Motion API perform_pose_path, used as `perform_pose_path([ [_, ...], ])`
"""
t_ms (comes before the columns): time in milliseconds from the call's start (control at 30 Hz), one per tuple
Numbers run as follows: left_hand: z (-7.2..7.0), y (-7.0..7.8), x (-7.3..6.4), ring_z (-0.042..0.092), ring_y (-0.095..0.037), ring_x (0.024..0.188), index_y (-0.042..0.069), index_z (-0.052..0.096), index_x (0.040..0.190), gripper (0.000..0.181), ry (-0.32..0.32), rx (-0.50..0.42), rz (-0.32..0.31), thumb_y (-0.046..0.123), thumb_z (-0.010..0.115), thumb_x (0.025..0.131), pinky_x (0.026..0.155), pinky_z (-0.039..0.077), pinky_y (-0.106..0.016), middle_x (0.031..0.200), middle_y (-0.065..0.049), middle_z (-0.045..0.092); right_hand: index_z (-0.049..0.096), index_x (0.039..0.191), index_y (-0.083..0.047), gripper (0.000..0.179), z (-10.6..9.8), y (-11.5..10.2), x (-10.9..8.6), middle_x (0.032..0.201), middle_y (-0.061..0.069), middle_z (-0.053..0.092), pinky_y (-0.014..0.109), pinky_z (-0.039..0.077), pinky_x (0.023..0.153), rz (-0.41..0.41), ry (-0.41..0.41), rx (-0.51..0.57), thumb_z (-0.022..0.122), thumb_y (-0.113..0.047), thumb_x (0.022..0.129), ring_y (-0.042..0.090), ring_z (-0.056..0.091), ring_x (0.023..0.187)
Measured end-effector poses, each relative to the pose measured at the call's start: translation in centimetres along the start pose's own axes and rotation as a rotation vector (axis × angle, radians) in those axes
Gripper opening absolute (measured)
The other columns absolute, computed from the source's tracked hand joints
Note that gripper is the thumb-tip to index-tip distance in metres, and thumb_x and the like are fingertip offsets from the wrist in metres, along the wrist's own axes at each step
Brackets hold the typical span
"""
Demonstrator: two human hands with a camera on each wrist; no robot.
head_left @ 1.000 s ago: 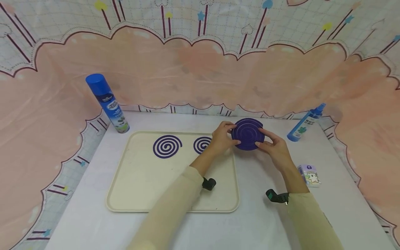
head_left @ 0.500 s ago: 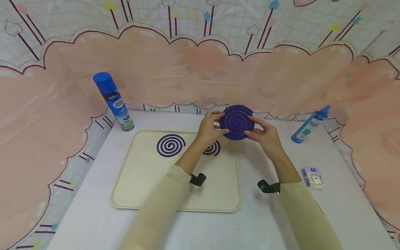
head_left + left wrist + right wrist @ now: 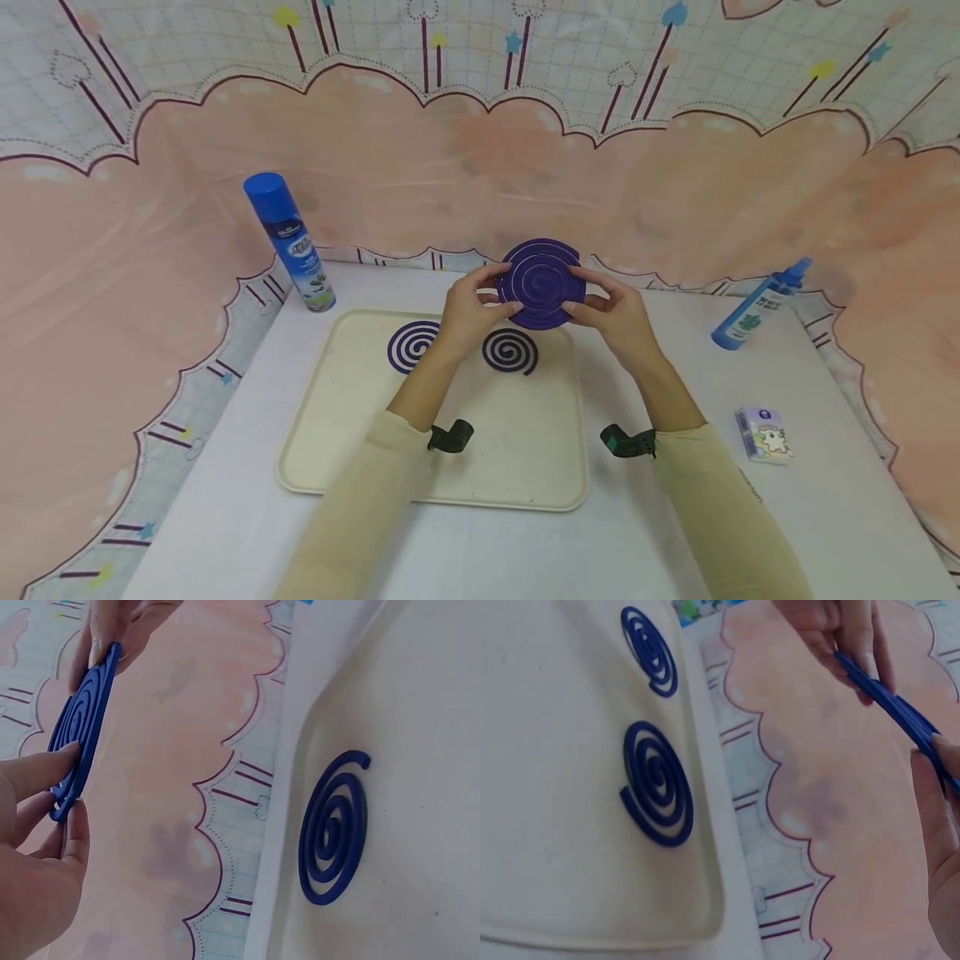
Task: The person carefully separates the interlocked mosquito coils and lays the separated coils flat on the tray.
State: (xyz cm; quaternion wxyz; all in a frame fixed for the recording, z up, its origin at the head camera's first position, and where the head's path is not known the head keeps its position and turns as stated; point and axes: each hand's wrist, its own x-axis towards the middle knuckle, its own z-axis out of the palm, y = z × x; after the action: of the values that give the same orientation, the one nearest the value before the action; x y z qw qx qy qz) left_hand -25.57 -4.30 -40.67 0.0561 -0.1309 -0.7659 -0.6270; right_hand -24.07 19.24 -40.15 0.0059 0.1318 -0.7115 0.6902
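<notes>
A dark blue mosquito coil, with its turns packed close together as a full disc, is held up above the tray's back edge. My left hand pinches its left rim between thumb and fingers. On the opposite rim, my right hand grips it the same way. In the left wrist view the disc looks thin and is tilted nearly edge-on. Two open-wound single coils lie flat on the cream tray: a left coil, partly covered by my left forearm, and a right coil.
A blue aerosol can stands at the back left of the white table. At the back right is a blue spray bottle. A small purple-and-white box lies to the right. A patterned cloth backdrop rises behind the table.
Both hands have carried the held mosquito coil left and upward, from right of the tray to above its back edge. The right coil on the tray has come into full view.
</notes>
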Motion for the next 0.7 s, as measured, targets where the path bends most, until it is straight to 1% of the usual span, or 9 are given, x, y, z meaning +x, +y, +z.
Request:
perform_pose_path([
  [67, -0.6, 0.3, -0.2, 0.063, -0.028, 0.114, 0.001, 0.062, 0.136, 0.058, 0.019, -0.049, -0.007, -0.007, 0.080, 0.081, 0.090, 0.059, -0.025, 0.137, -0.018, 0.061, 0.052, 0.145, 0.004, 0.056, 0.5, -0.3, 0.2, 0.115, -0.005, 0.070, 0.024, 0.063, 0.080, -0.008, -0.007, 0.007, 0.069, 0.008, 0.091, 0.004, 0.075, 0.088],
  [167, -1.3, 0.8, -0.7, 0.061, -0.022, 0.109, -0.001, 0.062, 0.135, 0.055, 0.048, -0.117, -0.012, -0.010, 0.077, 0.082, 0.085, 0.056, -0.017, 0.135, -0.019, 0.061, 0.052, 0.144, 0.004, 0.056, 1.2, -0.7, 0.3, 0.115, -0.005, 0.069, 0.024, 0.063, 0.080, -0.015, -0.018, 0.025, 0.068, 0.009, 0.091, 0.004, 0.075, 0.088],
  [267, -2.0, 1.2, -1.2, 0.062, -0.018, 0.105, -0.001, 0.064, 0.134, 0.052, 0.077, -0.143, -0.014, -0.010, 0.075, 0.084, 0.080, 0.056, -0.013, 0.130, -0.019, 0.062, 0.053, 0.143, 0.005, 0.055, 2.0, -1.1, 0.4, 0.118, -0.003, 0.066, 0.025, 0.063, 0.080, -0.023, -0.026, 0.036, 0.067, 0.010, 0.091, 0.004, 0.075, 0.087],
  [367, -2.6, 1.4, -1.7, 0.064, -0.019, 0.109, 0.002, 0.064, 0.134, 0.050, 0.097, -0.151, -0.025, -0.010, 0.073, 0.086, 0.080, 0.057, -0.012, 0.131, -0.017, 0.062, 0.053, 0.143, 0.005, 0.053, 2.7, -1.5, 0.4, 0.121, -0.002, 0.061, 0.025, 0.063, 0.080, -0.031, -0.036, 0.021, 0.067, 0.010, 0.091, 0.004, 0.073, 0.086],
  [467, -3.0, 1.3, -2.2, 0.066, -0.018, 0.110, 0.003, 0.064, 0.134, 0.050, 0.111, -0.153, -0.024, -0.010, 0.073, 0.086, 0.081, 0.057, -0.011, 0.134, -0.014, 0.061, 0.055, 0.142, 0.004, 0.053, 3.2, -1.5, 0.3, 0.122, 0.000, 0.060, 0.024, 0.063, 0.079, -0.037, -0.042, 0.007, 0.069, 0.008, 0.091, 0.005, 0.072, 0.085],
  [533, -3.2, 1.2, -2.6, 0.067, -0.014, 0.107, 0.002, 0.064, 0.133, 0.050, 0.119, -0.160, -0.014, -0.011, 0.073, 0.086, 0.081, 0.057, -0.011, 0.135, -0.014, 0.061, 0.055, 0.142, 0.003, 0.053, 3.5, -1.3, 0.1, 0.120, 0.000, 0.061, 0.024, 0.063, 0.079, -0.038, -0.048, 0.001, 0.070, 0.008, 0.090, 0.006, 0.071, 0.084],
  [633, -3.6, 1.0, -3.0, 0.066, -0.003, 0.097, -0.002, 0.064, 0.131, 0.050, 0.129, -0.182, 0.011, -0.014, 0.073, 0.084, 0.079, 0.057, -0.012, 0.133, -0.018, 0.061, 0.055, 0.142, 0.003, 0.053, 4.0, -1.1, 0.0, 0.119, -0.001, 0.063, 0.024, 0.063, 0.079, -0.035, -0.054, -0.006, 0.069, 0.008, 0.091, 0.006, 0.071, 0.084],
  [700, -3.9, 0.8, -3.2, 0.066, 0.000, 0.093, -0.003, 0.064, 0.131, 0.050, 0.131, -0.194, 0.019, -0.016, 0.073, 0.083, 0.078, 0.057, -0.012, 0.133, -0.019, 0.061, 0.055, 0.141, 0.003, 0.052, 4.3, -1.0, -0.2, 0.118, -0.001, 0.063, 0.024, 0.063, 0.079, -0.031, -0.055, -0.011, 0.070, 0.006, 0.091, 0.006, 0.071, 0.086],
])
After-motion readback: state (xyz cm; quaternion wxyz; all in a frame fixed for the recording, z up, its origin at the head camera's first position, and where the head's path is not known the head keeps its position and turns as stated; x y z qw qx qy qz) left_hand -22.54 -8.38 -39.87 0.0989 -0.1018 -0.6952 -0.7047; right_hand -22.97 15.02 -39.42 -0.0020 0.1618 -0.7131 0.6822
